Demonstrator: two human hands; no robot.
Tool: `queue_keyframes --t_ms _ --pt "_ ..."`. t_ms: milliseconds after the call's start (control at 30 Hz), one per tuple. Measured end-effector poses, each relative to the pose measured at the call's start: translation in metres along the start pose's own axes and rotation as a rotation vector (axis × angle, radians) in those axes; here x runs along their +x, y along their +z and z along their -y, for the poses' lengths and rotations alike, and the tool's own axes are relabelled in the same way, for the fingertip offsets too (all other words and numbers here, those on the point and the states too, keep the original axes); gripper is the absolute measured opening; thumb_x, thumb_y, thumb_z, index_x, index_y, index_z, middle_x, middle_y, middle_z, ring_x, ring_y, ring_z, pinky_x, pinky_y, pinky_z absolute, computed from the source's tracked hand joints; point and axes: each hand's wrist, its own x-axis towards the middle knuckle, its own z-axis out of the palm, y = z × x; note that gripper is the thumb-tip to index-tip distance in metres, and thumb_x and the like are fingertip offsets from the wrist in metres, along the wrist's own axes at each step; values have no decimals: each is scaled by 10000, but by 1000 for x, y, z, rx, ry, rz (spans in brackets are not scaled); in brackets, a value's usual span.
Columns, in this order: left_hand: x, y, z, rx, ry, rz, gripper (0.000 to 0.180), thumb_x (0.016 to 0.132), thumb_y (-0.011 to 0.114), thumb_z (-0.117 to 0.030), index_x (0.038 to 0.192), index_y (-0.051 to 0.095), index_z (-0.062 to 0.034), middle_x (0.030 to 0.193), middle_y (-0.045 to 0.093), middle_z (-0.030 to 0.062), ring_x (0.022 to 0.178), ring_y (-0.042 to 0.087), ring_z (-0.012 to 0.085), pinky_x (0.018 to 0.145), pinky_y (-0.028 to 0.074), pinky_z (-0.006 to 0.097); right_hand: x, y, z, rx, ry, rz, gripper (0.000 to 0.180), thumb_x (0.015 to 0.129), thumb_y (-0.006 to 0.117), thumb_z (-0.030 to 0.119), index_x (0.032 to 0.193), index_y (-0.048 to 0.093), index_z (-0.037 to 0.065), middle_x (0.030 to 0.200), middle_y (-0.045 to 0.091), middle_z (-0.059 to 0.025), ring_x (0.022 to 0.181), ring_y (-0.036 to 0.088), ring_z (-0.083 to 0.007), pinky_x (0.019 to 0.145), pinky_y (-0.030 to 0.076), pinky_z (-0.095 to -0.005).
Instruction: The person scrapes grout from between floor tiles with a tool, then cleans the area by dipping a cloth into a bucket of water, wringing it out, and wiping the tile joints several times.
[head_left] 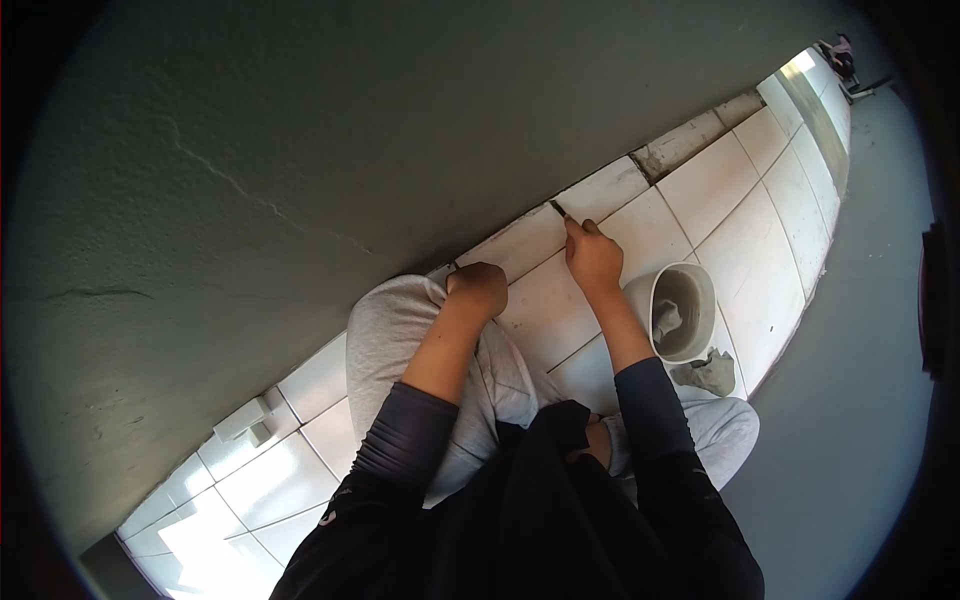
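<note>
My right hand (594,256) is closed around a short, thin, dark tool (559,209); its exact kind is too small to tell. The tool's tip reaches the edge of the white floor tiles (535,240), where they meet the grey wall (350,130). My left hand (478,289) makes a fist over my left knee, close to the wall. A small dark tip shows by its far side, but what it holds is hidden. Right of my right forearm stands a whitish bucket (637,292) with a grey cloth (667,320) inside.
A crumpled grey rag (708,373) lies beside the bucket. Farther along the wall, a strip of rough bare floor (683,146) breaks the tiling. A white block-like object (243,420) sits by the wall at the left. Another person (841,58) is at the far right end.
</note>
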Motion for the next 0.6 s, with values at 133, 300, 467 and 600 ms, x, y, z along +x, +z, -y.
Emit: queue_keyframes --t_ms 133,300,467,600 --pt "0 0 2 -3 16 -31 254 737 501 -82 906 663 16 953 641 223 910 632 340 781 507 428 -6 1 2 34 -170 51 260 752 567 120 1000 640 144 738 592 -80 529 585 -281 473 484 -378" --pt "0 2 2 -8 7 -25 254 733 508 -90 905 664 14 947 642 222 905 633 340 780 507 429 -7 4 5 -3 -96 -12 252 738 567 119 980 633 148 736 590 -75 508 588 -266 449 479 -373" --pt "1 3 2 -7 0 -21 256 727 518 -97 906 664 13 947 642 221 904 634 339 769 510 427 4 3 -2 -7 18 7 244 751 554 120 981 630 143 741 588 -78 522 589 -283 471 490 -383" --pt "-1 3 5 17 -4 -26 255 721 521 -93 903 665 11 946 643 218 904 634 337 763 512 425 -9 2 6 108 -131 46 225 757 550 123 969 625 130 749 592 -86 535 594 -290 480 491 -392"
